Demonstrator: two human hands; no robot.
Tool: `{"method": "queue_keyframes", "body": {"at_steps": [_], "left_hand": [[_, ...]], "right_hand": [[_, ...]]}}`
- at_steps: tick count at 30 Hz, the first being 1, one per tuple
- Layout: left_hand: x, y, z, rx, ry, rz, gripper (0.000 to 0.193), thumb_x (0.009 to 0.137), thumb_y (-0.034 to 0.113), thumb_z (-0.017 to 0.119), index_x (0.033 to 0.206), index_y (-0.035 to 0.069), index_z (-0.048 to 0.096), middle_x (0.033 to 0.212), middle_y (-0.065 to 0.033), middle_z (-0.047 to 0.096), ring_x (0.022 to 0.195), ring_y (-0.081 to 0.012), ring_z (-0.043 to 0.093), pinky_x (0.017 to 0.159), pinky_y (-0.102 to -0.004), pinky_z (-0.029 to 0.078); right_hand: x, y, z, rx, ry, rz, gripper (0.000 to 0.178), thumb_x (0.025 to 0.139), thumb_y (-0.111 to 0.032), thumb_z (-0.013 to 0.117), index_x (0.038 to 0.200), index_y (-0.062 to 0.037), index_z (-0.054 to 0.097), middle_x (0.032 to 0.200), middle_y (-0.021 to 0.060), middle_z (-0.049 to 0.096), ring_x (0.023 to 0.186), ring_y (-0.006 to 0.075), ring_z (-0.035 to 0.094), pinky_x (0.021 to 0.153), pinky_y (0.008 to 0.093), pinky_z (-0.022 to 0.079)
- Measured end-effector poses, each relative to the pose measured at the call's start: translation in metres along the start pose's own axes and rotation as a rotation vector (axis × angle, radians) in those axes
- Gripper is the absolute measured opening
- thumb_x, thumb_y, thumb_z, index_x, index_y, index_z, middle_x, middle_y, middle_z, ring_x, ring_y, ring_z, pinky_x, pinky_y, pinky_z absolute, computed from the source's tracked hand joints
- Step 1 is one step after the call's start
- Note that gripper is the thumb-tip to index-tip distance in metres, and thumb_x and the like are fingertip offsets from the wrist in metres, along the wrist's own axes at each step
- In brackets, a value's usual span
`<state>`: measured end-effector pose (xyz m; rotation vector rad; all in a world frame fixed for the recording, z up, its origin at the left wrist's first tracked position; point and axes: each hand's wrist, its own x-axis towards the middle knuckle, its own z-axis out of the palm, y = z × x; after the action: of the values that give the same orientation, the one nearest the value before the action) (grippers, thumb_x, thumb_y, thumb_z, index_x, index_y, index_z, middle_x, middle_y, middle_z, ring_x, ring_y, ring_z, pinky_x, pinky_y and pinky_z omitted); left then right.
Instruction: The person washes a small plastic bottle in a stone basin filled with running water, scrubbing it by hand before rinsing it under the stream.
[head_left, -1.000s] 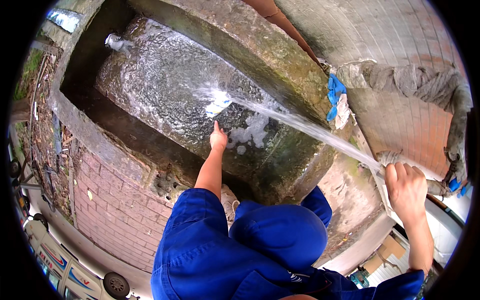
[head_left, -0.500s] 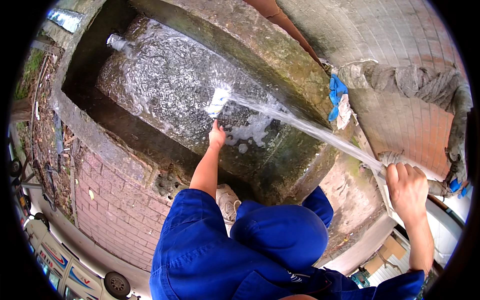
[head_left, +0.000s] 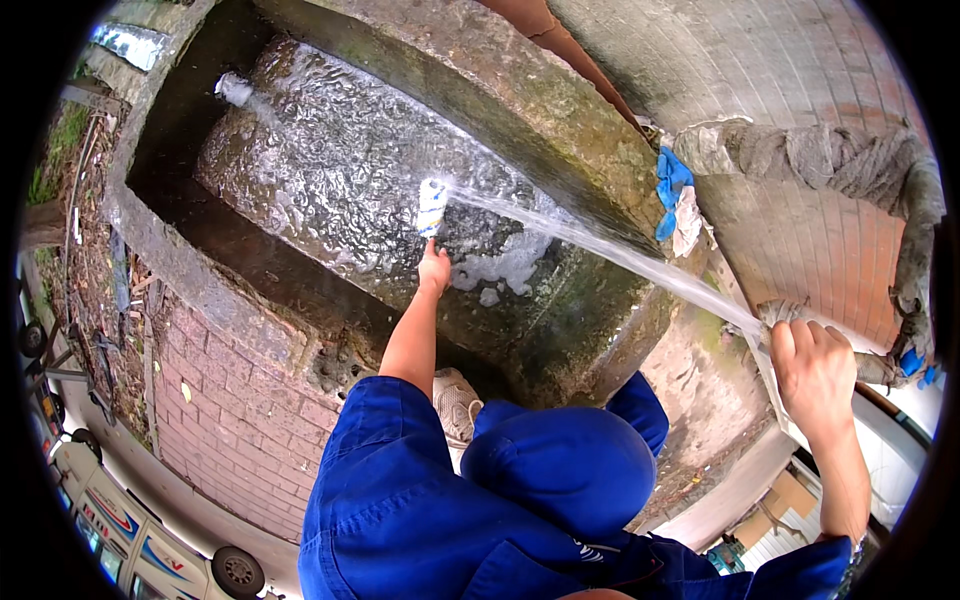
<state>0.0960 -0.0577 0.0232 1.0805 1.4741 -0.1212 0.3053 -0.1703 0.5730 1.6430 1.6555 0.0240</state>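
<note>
My left hand (head_left: 433, 270) is closed around the lower end of a paint roller (head_left: 432, 208), whose white sleeve has blue and yellow markings. The roller is held over the water inside a stone trough (head_left: 245, 300), its sleeve pointing away from me. A water jet (head_left: 600, 245) runs from beside my right hand to the top of the sleeve. My right hand (head_left: 812, 378) is a closed fist at the jet's source on the right; what it grips is hidden behind the fingers.
Foam (head_left: 500, 268) floats near the roller. A white splash (head_left: 234, 88) shows at the trough's far left end. Blue and pale cloths (head_left: 675, 190) hang at the right rim, below a cloth-wrapped pipe (head_left: 810, 160). Brick paving (head_left: 235, 400) and a parked van (head_left: 140, 530) lie left.
The roller sleeve has turned slightly more upright, and less spray bursts from its top. My right fist stays nearly in place, with the jet still running.
</note>
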Motion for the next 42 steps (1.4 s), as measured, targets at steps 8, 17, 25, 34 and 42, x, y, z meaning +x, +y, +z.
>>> {"method": "queue_keyframes", "body": {"at_steps": [8,17,25,34,42], "left_hand": [[0.008,-0.011,-0.004,-0.023,0.035,0.020,0.048,0.084,0.022,0.045,0.129,0.012,0.031,0.087,-0.0211,0.060,0.051,-0.0284,0.058,0.048,-0.0365,0.048],[0.042,-0.050,0.007,0.091,0.153,0.114,0.048,0.085,0.022,0.045,0.129,0.012,0.031,0.074,-0.0174,0.060,0.045,-0.0248,0.055,0.046,-0.0358,0.045],[0.025,-0.026,0.012,0.025,0.106,0.073,0.048,0.085,0.022,0.044,0.130,0.011,0.029,0.072,-0.0156,0.060,0.040,-0.0220,0.053,0.041,-0.0339,0.044],[0.009,0.004,0.007,0.099,0.045,-0.004,0.044,0.084,0.021,0.042,0.125,0.009,0.032,0.078,-0.0206,0.060,0.063,-0.0301,0.061,0.058,-0.0385,0.047],[0.057,0.000,0.030,1.175,-0.218,0.326,0.027,0.073,0.019,0.058,0.096,0.006,0.062,0.124,-0.0234,0.037,0.089,-0.0315,0.058,0.074,-0.0358,0.049]], "right_hand": [[0.002,0.000,-0.001,-0.015,0.021,-0.015,0.013,0.066,-0.009,0.050,0.065,-0.0083,0.038,0.058,0.0042,0.039,0.053,0.0178,0.047,0.050,0.0300,0.039],[0.004,-0.001,-0.003,-0.018,0.035,-0.033,0.013,0.064,-0.009,0.051,0.065,-0.0087,0.038,0.058,0.0039,0.039,0.053,0.0173,0.047,0.049,0.0297,0.039],[0.003,-0.001,-0.002,-0.008,0.020,-0.022,0.013,0.064,-0.009,0.051,0.065,-0.0086,0.039,0.058,0.0038,0.039,0.053,0.0175,0.047,0.049,0.0298,0.039],[0.001,-0.001,-0.002,0.004,0.018,-0.013,0.012,0.065,-0.010,0.051,0.066,-0.0085,0.039,0.058,0.0039,0.039,0.053,0.0182,0.047,0.050,0.0304,0.039],[0.003,-0.001,-0.004,0.008,0.015,-0.016,0.013,0.065,-0.009,0.052,0.066,-0.0083,0.039,0.058,0.0041,0.040,0.053,0.0184,0.047,0.049,0.0304,0.039]]}}
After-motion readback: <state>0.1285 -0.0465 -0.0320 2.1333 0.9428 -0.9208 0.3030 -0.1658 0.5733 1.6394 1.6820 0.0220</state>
